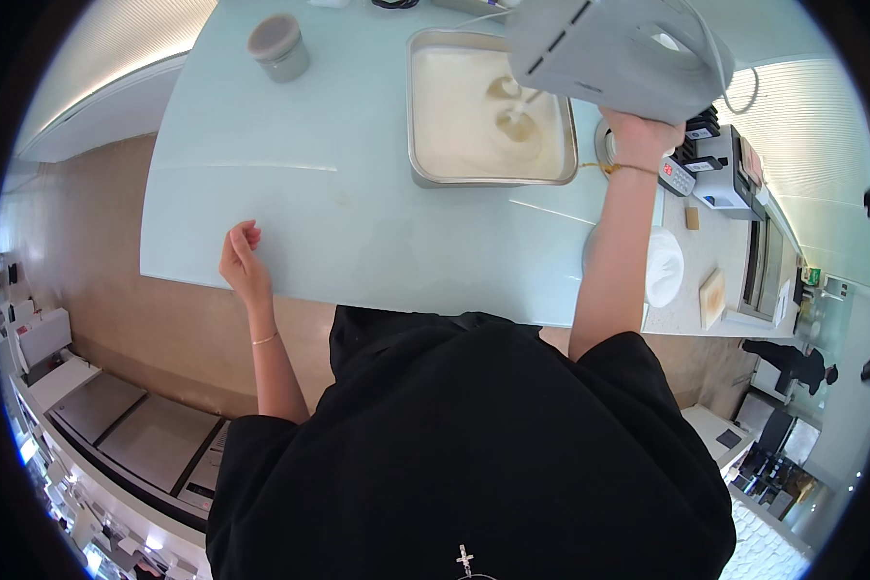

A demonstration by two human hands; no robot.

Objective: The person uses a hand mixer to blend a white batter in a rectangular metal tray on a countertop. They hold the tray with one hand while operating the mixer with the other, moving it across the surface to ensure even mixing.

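My right hand (641,138) grips a grey electric hand mixer (602,61) over a rectangular metal pan (493,180). The pan holds a pale cream-coloured liquid (453,119). Two beaters reach down into it and rings mark the surface around them; the beaters' lower ends are hidden in the liquid. My left hand (243,259) hovers by the table's front left edge with its fingers curled in, apart from the pan. Nothing shows in it.
A lidded jar (281,52) stands at the back left of the pale glass-topped table (275,192). To the right are a white plastic-lined container (665,268), a keypad device with a red display (673,176) and a cutting board (712,299). The mixer's cord (718,61) hangs beside it. Another person (790,365) stands far right.
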